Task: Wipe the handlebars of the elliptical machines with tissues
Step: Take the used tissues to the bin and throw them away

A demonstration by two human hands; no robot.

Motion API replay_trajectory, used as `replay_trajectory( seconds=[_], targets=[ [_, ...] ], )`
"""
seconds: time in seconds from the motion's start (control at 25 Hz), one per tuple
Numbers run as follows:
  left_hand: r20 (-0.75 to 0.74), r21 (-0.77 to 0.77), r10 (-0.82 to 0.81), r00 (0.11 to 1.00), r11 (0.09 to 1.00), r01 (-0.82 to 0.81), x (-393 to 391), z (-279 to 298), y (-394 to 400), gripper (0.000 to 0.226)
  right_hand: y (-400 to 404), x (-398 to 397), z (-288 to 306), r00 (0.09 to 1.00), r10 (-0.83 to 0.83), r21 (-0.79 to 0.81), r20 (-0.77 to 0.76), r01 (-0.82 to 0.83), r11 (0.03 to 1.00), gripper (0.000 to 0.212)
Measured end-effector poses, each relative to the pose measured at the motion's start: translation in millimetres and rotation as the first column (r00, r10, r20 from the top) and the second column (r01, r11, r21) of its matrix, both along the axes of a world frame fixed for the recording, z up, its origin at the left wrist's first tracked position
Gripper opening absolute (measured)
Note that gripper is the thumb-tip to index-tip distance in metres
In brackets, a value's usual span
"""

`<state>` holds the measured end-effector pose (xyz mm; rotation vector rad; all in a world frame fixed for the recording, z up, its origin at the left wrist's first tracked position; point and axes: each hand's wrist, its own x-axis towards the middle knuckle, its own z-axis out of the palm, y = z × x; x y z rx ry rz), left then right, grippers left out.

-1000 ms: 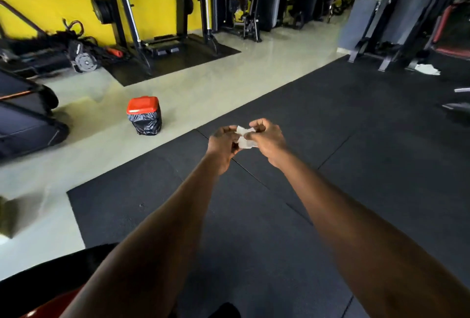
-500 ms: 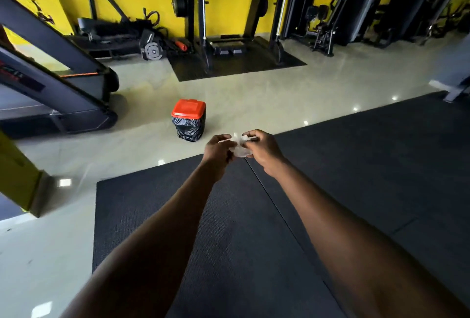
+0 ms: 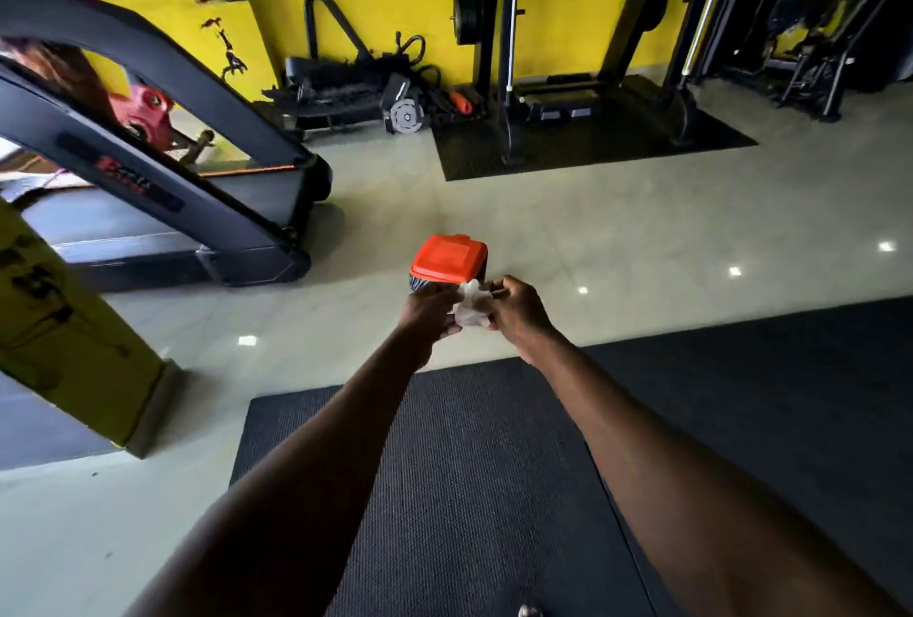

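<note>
A gym — treadmill (image 3: 163,201), weight plates (image 3: 466,19), rubber mats (image 3: 444,493).

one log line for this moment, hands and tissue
left hand: holds tissue | right hand: holds tissue | bin: just beyond hands, lid shut | wiping: none in view

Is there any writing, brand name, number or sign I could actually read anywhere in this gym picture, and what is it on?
No text can be read for certain.
Treadmill frame: a red logo or word on its side, too blurred to read.
Yellow pillar: dark markings on its face, smeared and unreadable.
Orange-lidded bin: no lettering visible.
Tissue, held between left hand and right hand: plain, no print.
</note>
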<state>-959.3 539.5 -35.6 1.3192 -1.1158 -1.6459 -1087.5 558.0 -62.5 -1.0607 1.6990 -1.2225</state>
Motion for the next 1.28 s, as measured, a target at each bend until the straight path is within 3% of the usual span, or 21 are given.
replay_trajectory(
  seconds=[0.2, 0.56, 0.8, 1.12, 1.28],
  targets=[
    [0.05, 0.019, 0.129, 0.99, 0.991, -0.13, -27.4, -7.1, -144.2, 0.014, -160.8, -24.4, -22.5, 0.998, 0.063, 0.053, 0.029, -0.064, 0.997, 0.018],
    [0.082, 0.08, 0.057, 0.995, 0.995, -0.063, -18.1, -79.7, -462.4, 0.016, -459.4, -24.1, -67.5, 0.999, 0.019, 0.142, -0.046, -0.012, 0.99, 0.011],
    [0.131, 0.176, -0.002, 0.991, 0.984, -0.021, -16.6, -95.7, -605.8, 0.017, -587.7, -35.3, -81.8, 0.995, -0.064, 0.219, -0.076, 0.079, 0.972, 0.012],
    [0.178, 0.221, -0.007, 0.984, 0.975, -0.033, -36.1, -146.1, -753.5, 0.014, -739.4, -52.3, -137.5, 1.0, -0.018, 0.268, -0.019, 0.022, 0.963, 0.009],
    [0.253, 0.284, -0.029, 0.967, 0.958, -0.046, -68.7, -182.1, -832.6, 0.013, -813.4, -82.1, -174.8, 0.997, -0.044, 0.375, 0.056, 0.02, 0.927, 0.026]
  ],
)
